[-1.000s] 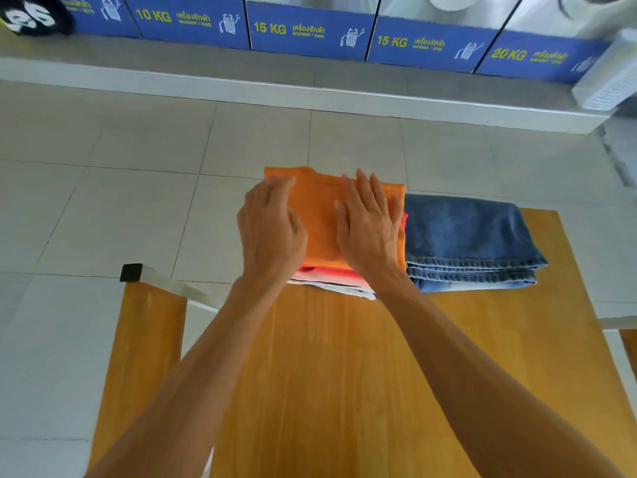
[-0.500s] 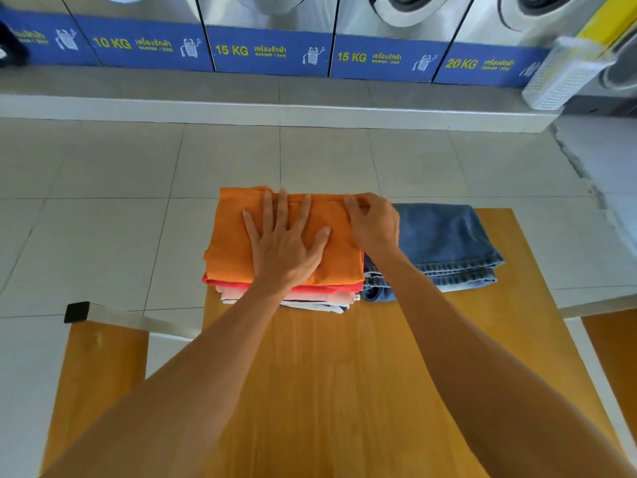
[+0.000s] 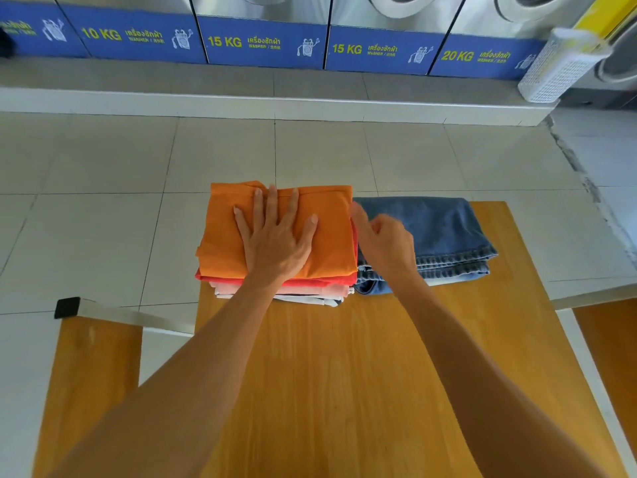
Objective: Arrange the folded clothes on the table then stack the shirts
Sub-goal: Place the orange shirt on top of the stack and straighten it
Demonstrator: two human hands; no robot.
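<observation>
Left hand (image 3: pixel 275 236) lies flat with fingers (image 3: pixel 272 205) spread; right hand (image 3: pixel 386 241) is loosely curled.

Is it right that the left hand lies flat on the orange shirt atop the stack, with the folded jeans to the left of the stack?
Not quite. In the head view the left hand does lie flat on the orange shirt atop the stack, but the folded jeans sit to the right of the stack, not the left.
</observation>
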